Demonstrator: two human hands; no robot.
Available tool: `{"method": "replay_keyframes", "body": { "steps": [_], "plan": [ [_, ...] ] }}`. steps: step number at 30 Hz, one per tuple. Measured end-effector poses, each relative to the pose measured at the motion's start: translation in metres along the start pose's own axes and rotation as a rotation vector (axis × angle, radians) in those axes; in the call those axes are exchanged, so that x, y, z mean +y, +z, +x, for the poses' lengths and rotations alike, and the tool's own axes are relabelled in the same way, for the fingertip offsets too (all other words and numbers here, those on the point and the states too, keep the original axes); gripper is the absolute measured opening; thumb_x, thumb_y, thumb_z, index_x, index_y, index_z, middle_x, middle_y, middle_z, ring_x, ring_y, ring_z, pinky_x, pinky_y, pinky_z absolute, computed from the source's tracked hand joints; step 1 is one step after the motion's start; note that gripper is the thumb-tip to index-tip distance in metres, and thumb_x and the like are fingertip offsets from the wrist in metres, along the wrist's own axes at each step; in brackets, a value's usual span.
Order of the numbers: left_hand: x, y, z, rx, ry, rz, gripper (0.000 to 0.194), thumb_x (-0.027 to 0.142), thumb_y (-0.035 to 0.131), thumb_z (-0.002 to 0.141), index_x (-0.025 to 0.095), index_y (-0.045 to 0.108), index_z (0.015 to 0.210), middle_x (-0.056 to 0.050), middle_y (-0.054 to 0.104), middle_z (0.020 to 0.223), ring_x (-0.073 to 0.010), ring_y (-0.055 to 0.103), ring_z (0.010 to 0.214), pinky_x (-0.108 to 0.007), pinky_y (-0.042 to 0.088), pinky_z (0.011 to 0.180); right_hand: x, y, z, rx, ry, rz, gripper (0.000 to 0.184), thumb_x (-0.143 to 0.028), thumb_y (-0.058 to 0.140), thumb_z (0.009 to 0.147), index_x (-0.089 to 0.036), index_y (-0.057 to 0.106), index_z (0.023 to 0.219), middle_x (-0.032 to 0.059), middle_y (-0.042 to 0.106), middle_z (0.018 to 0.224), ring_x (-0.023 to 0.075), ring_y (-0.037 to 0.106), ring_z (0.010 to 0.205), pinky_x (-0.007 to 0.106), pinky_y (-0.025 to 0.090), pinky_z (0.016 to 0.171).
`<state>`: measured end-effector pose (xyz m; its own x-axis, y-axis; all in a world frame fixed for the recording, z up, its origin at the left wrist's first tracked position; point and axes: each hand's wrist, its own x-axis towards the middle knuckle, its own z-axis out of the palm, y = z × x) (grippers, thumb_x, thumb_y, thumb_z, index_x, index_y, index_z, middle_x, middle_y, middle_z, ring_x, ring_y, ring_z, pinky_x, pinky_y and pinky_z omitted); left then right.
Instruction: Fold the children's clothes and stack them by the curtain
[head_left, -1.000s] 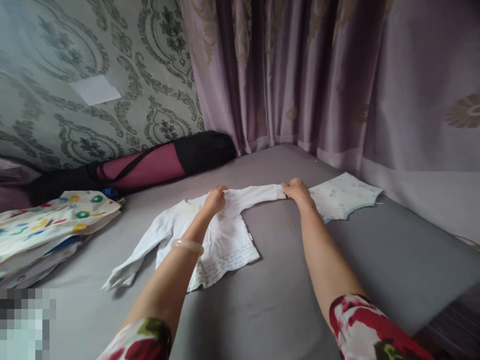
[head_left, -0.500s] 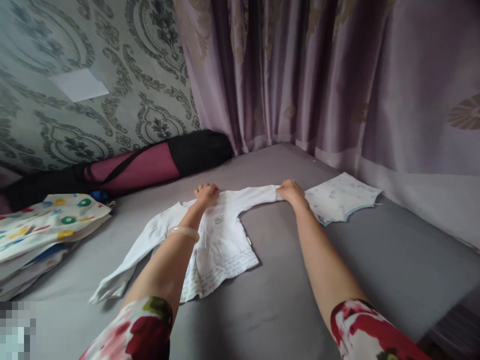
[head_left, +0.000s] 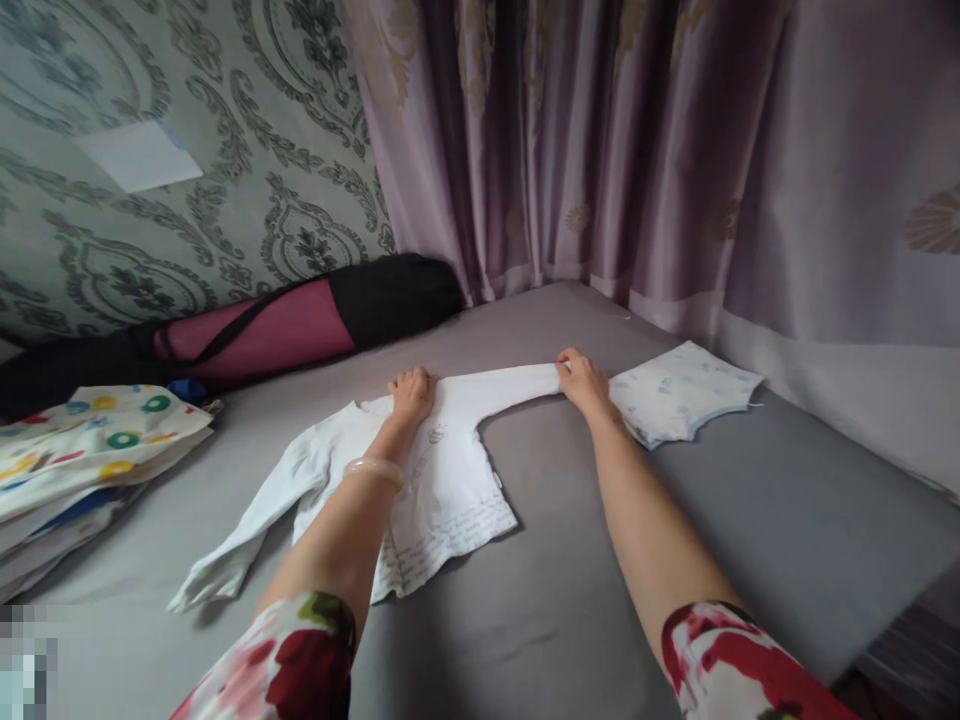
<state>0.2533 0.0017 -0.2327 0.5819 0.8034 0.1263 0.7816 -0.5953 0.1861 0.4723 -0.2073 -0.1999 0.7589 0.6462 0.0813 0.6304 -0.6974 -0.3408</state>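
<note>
A small white long-sleeved shirt (head_left: 465, 470) lies spread on the grey bed sheet, with a little green print on its chest and lines of lettering along the hem. My left hand (head_left: 412, 392) is closed on the shirt's shoulder beside the neckline, and its forearm covers part of the front. At the end of the straightened right-side sleeve, my right hand (head_left: 583, 380) grips the cuff between thumb and fingers. The other sleeve slants toward the near left, somewhat creased. Just beyond my right hand lies a pale printed garment (head_left: 686, 390) with light blue edging.
To the left is a stack of folded clothes (head_left: 90, 450), its top piece brightly patterned. A long black and maroon bag (head_left: 277, 325) lies along the papered wall. Purple curtains (head_left: 555, 150) hang behind the grey bed sheet (head_left: 570, 580).
My right hand has shifted slightly away from me, and the sleeve it holds now looks straighter and smoother. The left hand stays at the shoulder.
</note>
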Motion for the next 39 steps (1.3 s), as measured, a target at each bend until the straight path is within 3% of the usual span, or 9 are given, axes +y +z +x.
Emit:
{"method": "replay_keyframes", "body": {
  "steps": [10, 15, 18, 22, 24, 26, 29, 33, 39],
  "plan": [
    [0.004, 0.0, -0.007, 0.078, -0.001, 0.057, 0.035, 0.039, 0.032, 0.098, 0.015, 0.056, 0.106, -0.017, 0.063, 0.112, -0.033, 0.051, 0.111, -0.044, 0.033, 0.092, 0.003, 0.01, -0.003, 0.008, 0.069, -0.076, 0.032, -0.031, 0.039, 0.099, -0.016, 0.061, 0.117, 0.0157, 0.069, 0.108, 0.0266, 0.062, 0.105, 0.036, 0.039, 0.089],
    [0.007, -0.013, -0.018, 0.197, -0.048, 0.124, 0.035, 0.034, 0.032, 0.097, 0.013, 0.056, 0.11, -0.018, 0.058, 0.117, -0.033, 0.048, 0.111, -0.045, 0.032, 0.094, 0.003, 0.006, -0.006, 0.069, 0.041, -0.111, 0.032, -0.026, 0.039, 0.098, -0.013, 0.062, 0.115, 0.0182, 0.064, 0.117, 0.0293, 0.057, 0.112, 0.04, 0.038, 0.093],
    [0.009, -0.023, -0.033, 0.198, 0.048, 0.149, 0.032, 0.03, 0.032, 0.097, 0.015, 0.056, 0.11, -0.017, 0.058, 0.116, -0.0319, 0.049, 0.11, -0.045, 0.033, 0.094, -0.005, 0.003, -0.006, 0.123, 0.009, -0.133, 0.033, -0.022, 0.036, 0.097, -0.011, 0.062, 0.116, 0.0209, 0.06, 0.121, 0.0315, 0.053, 0.116, 0.042, 0.036, 0.095],
    [0.025, -0.021, -0.057, 0.061, 0.256, 0.081, 0.036, 0.036, 0.03, 0.098, 0.017, 0.058, 0.111, -0.016, 0.06, 0.117, -0.0304, 0.05, 0.113, -0.046, 0.032, 0.1, -0.038, 0.014, -0.011, 0.021, -0.258, -0.061, 0.041, -0.024, 0.032, 0.098, -0.011, 0.053, 0.13, 0.0192, 0.055, 0.133, 0.0284, 0.048, 0.123, 0.039, 0.033, 0.102],
    [0.034, -0.014, -0.064, -0.006, 0.241, 0.012, 0.043, 0.04, 0.03, 0.098, 0.013, 0.052, 0.124, -0.019, 0.053, 0.133, -0.0312, 0.045, 0.125, -0.046, 0.031, 0.104, -0.057, 0.025, -0.018, -0.109, -0.429, -0.038, 0.046, -0.031, 0.03, 0.099, -0.013, 0.045, 0.14, 0.0153, 0.046, 0.144, 0.0259, 0.04, 0.133, 0.039, 0.026, 0.11],
    [0.04, -0.006, -0.068, -0.044, 0.183, -0.037, 0.054, 0.045, 0.03, 0.098, 0.009, 0.042, 0.136, -0.021, 0.04, 0.147, -0.0324, 0.034, 0.137, -0.047, 0.026, 0.11, -0.067, 0.035, -0.025, -0.222, -0.504, -0.06, 0.053, -0.039, 0.026, 0.1, -0.015, 0.036, 0.147, 0.0115, 0.034, 0.154, 0.0256, 0.025, 0.143, 0.044, 0.017, 0.116],
    [0.038, 0.0, -0.069, -0.036, 0.129, -0.063, 0.063, 0.053, 0.03, 0.096, 0.012, 0.035, 0.145, -0.02, 0.032, 0.153, -0.0341, 0.024, 0.144, -0.052, 0.018, 0.115, -0.064, 0.042, -0.029, -0.288, -0.431, -0.119, 0.059, -0.046, 0.019, 0.1, -0.018, 0.029, 0.151, 0.0093, 0.023, 0.159, 0.0271, 0.014, 0.146, 0.052, 0.01, 0.116],
    [0.024, -0.005, -0.064, -0.047, 0.129, -0.068, 0.063, 0.057, 0.027, 0.095, 0.02, 0.036, 0.146, -0.015, 0.033, 0.154, -0.0335, 0.022, 0.145, -0.057, 0.016, 0.115, -0.047, 0.039, -0.022, -0.213, -0.296, -0.213, 0.059, -0.046, 0.016, 0.101, -0.019, 0.031, 0.151, 0.012, 0.026, 0.158, 0.0295, 0.017, 0.145, 0.054, 0.008, 0.115],
    [0.009, -0.009, -0.052, -0.076, 0.099, -0.012, 0.068, 0.056, 0.024, 0.096, 0.012, 0.034, 0.147, -0.015, 0.029, 0.156, -0.0321, 0.021, 0.145, -0.05, 0.017, 0.117, -0.04, 0.04, -0.017, -0.143, -0.258, -0.272, 0.057, -0.044, 0.015, 0.101, -0.02, 0.035, 0.149, 0.0133, 0.032, 0.155, 0.0281, 0.023, 0.143, 0.055, 0.014, 0.113]
  ]
}}
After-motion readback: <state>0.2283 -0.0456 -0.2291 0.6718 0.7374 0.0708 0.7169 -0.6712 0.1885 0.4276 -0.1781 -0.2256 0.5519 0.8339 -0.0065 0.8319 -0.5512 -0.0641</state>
